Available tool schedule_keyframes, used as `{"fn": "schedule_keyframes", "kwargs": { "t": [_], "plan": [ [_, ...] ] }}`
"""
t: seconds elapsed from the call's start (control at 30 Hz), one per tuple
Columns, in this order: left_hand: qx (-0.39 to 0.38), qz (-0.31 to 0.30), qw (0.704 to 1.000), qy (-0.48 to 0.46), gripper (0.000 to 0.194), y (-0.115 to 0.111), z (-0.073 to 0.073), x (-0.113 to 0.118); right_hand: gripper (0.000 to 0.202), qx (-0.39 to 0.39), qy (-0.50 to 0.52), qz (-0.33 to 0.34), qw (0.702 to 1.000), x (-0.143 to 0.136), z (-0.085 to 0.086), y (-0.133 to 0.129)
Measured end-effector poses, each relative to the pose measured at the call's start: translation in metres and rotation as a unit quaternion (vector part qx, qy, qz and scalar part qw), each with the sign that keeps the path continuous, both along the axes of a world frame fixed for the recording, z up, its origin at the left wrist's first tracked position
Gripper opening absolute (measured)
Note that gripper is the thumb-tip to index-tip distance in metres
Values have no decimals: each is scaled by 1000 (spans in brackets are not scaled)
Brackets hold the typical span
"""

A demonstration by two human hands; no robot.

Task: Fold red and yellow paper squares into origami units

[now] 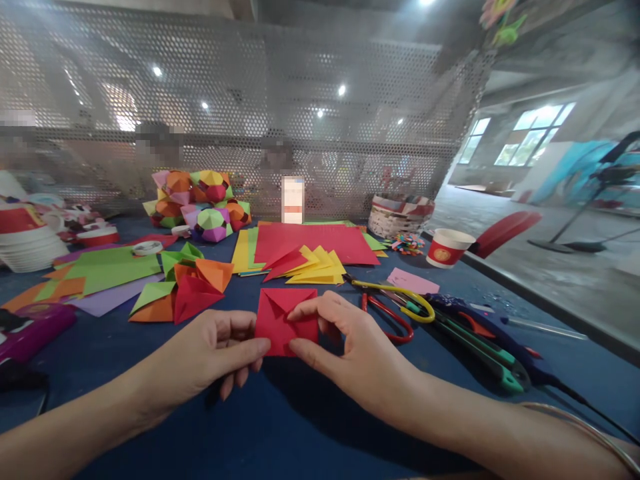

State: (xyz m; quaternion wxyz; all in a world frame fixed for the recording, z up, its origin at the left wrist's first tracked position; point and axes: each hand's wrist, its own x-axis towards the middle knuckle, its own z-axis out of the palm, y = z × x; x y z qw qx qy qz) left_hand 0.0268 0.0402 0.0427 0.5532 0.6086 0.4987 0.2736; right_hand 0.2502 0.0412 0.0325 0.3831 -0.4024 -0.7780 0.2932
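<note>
**Above the dark blue counter (240, 443), a small red folded-paper square (277, 327) pinched from both sides**

The red square faces the wearer, its triangular flap uppermost. The left hand (229, 347) is clamped on its left edge, thumb in front and fingers behind, presumably to steady it. The right hand (345, 333) also grips it: thumb low on the face, forefinger tip on the flap, which probably keeps the fold flat. Just beyond the square, pointed yellow folded papers (317, 268) lie fanned before large flat red sheets (310, 240), perhaps so each piece stays separate. Left of the square, orange, green and red folded-paper pieces (195, 297) huddle together, seemingly so their peaks stay uncrushed. Right of it, scissors with yellow and red loop handles (380, 286) and a long green-and-black hand tool (477, 350) lie side by side, likely kept near yet clear of the fingers.
</note>
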Motion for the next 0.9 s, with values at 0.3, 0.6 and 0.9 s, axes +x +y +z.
{"fn": "schedule_keyframes", "kwargs": {
  "t": [0.3,0.6,0.9],
  "plan": [
    [39,-7,998,41,36,-1,4,0,37,2,-75,-39,996,0,5,-1],
    [19,-20,999,37,35,-2,3,1,11,13,2,21,1000,1,-3,1],
    [3,-31,997,66,41,0,-1,-2,11,-80,25,57,995,-1,0,-2]
  ]
}}
